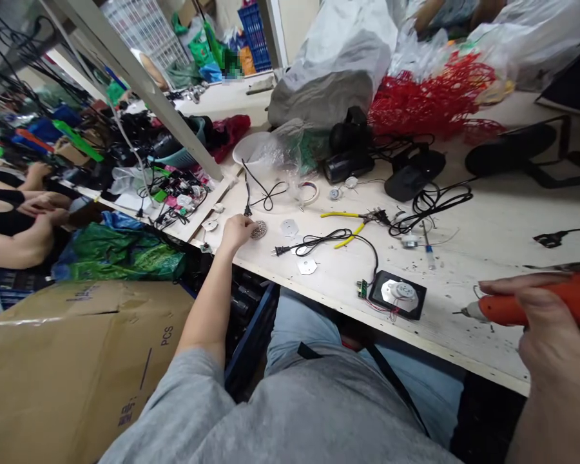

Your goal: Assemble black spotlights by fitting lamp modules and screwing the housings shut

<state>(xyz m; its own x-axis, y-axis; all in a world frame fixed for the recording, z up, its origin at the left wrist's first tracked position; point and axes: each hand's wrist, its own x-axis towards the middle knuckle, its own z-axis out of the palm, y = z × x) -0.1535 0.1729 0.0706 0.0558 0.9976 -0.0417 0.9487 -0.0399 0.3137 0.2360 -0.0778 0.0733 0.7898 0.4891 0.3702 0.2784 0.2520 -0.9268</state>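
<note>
With our left hand (236, 234) we reach to a round cluster of small metal pieces (259, 230) on the worktop (502, 222); the cluster sits right at these fingertips. Thumb and forefinger come close together at its near edge, but we cannot tell whether they pinch a piece. The pieces look hard, light and slippery, easily scattered, so we judge a fingertip pinch on one at a time the safest hold.

The fingers of our right hand (558, 341) are wrapped around an orange power screwdriver (536, 303), its thin bit pointing out ahead of them, towards our left. We expect it to be stiff and fairly weighty, with a smooth shell; the thick body behind the nose is the place to grip, clear of the bit.

Between our two hands, nearer the right fingers, lies a black square plate (377, 290) carrying a round motor (405, 291), with a green circuit board (362, 288) beside it on thin wires. Those leads seem fragile; the plate's stiff edges would bear handling better. Just right of the left fingers rest two flat metal plates (307, 266), likely light and rigid, and further right, yellow-handled pliers (341, 214).
</note>
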